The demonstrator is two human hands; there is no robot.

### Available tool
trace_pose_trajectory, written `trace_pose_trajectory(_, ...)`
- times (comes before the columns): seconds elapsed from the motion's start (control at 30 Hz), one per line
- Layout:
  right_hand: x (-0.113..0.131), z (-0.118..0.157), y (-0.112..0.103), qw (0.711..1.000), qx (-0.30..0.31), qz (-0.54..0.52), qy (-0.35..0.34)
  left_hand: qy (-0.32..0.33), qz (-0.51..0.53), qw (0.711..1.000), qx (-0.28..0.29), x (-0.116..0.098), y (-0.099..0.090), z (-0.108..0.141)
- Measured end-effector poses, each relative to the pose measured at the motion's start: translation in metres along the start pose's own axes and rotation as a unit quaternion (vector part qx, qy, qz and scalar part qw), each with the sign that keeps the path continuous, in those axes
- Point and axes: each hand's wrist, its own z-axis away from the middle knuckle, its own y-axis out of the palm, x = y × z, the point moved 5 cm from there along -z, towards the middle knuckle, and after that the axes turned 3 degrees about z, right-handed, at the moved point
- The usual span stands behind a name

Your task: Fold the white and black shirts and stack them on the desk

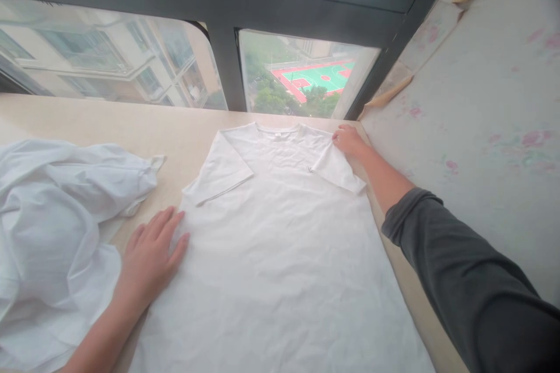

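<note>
A white T-shirt [280,256] lies spread out, its collar toward the window and both short sleeves folded inward over the body. My left hand [153,247] rests with fingers spread at the shirt's left edge, just below the left sleeve. At the far right shoulder of the shirt is my right hand [347,140], its fingers closed on the fabric at the sleeve's top. The shirt's lower end runs out of view at the bottom.
Crumpled white cloth [52,245] is heaped on the left of the pale surface [184,134]. A dark window frame [219,17] stands along the back. On the right rises a floral-papered wall [481,122], close to my right arm.
</note>
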Motion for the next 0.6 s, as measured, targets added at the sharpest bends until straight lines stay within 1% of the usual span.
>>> trace_pose_trajectory(0.07,-0.003,-0.009,0.003,1.000,0.002,0.003,-0.006,0.002,0.002,1.000,-0.002,-0.001,-0.001,0.000)
trace_pose_trajectory(0.17,-0.003,-0.015,0.003,1.000,-0.015,0.007,-0.007,0.009,0.003,1.000,-0.004,-0.002,-0.002,0.000)
trace_pose_trajectory(0.23,0.001,-0.012,0.001,0.999,-0.031,0.009,-0.004,0.015,0.000,1.000,-0.006,-0.002,-0.002,-0.001)
trace_pose_trajectory(0.3,0.006,-0.003,-0.001,0.999,-0.051,0.011,0.003,0.020,-0.003,1.000,-0.010,-0.002,-0.002,-0.001)
trace_pose_trajectory(0.4,0.017,0.022,-0.002,0.996,-0.084,0.013,0.019,0.017,-0.003,1.000,-0.010,-0.003,-0.002,-0.001)
trace_pose_trajectory(0.47,0.025,0.047,0.002,0.996,-0.087,0.018,0.019,0.006,0.003,1.000,-0.005,-0.003,-0.002,-0.001)
trace_pose_trajectory(0.53,0.035,0.072,0.010,0.997,-0.059,0.040,-0.001,-0.005,0.011,1.000,-0.001,-0.002,-0.001,-0.001)
trace_pose_trajectory(0.6,0.042,0.094,0.019,0.997,-0.009,0.072,-0.016,-0.011,0.015,1.000,-0.001,-0.002,0.000,-0.001)
